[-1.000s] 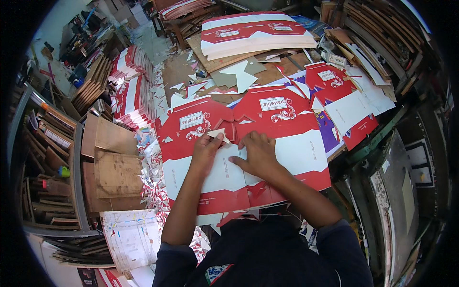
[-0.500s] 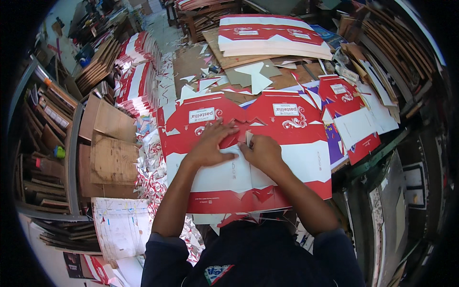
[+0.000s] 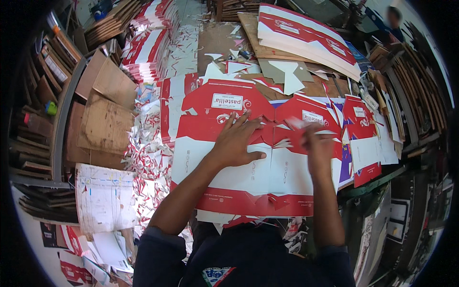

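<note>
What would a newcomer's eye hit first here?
Probably the bold red-and-white printed sheets at centre, with the left hand spread on them and the blurred right hand over their right part. Next, the litter of paper scraps to their left, then the thick stack of similar sheets at upper right.

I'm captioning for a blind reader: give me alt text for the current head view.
A left hand lies spread on a red and white printed sheet, while the right hand, blurred, is over its right part; whether it holds anything is unclear. Paper scraps are heaped to the left, and a stack of similar sheets lies beyond.
</note>
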{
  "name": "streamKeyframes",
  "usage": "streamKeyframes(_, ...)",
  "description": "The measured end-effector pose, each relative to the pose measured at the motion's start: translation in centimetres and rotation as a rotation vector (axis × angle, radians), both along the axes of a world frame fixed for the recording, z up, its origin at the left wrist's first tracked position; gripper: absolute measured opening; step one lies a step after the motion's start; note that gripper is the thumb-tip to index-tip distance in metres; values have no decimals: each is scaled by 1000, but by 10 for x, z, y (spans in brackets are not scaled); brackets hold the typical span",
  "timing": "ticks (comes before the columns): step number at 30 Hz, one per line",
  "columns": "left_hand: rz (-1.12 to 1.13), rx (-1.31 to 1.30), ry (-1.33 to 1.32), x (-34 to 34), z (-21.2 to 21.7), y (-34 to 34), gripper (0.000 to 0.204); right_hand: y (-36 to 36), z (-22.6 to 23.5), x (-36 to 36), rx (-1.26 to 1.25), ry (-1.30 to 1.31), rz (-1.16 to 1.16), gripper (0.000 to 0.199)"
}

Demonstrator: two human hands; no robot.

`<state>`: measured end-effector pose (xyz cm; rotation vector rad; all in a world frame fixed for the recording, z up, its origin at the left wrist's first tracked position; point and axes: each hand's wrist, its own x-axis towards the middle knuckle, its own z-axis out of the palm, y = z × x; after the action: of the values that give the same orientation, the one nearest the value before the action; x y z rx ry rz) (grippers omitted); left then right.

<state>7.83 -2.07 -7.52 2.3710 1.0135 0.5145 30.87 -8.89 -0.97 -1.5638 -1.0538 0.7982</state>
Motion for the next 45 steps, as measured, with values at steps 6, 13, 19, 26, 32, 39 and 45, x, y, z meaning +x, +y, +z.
streamKeyframes(6, -11, 26, -212, -2, -35, 4, 83, 0, 45, -68, 388, -460, 569, 40)
streamKeyframes(13, -15, 18, -148, -3, -5, 1, 83, 8, 7, -25, -45, -988, 499, 31)
streamKeyframes(19, 25, 105, -64, -3, -12, -4, 75, 6, -5, -32, 83, -1075, 530, 19)
streamKeyframes(26, -8, 212, 22, -3, -7, -6, 71, 12, 19, -49, 13, -666, 633, 20)
streamKeyframes(32, 18, 177, 82, -1, -5, -7, 76, 31, 104, -72, 177, -113, 476, 27)
streamKeyframes(39, 12, 318, -68, -5, -35, -3, 69, -3, 92, -108, 425, -446, 890, 46)
streamKeyframes(45, 90, 290, -214, -16, 8, -34, 59, -49, 74, -25, -44, -557, 720, 47)
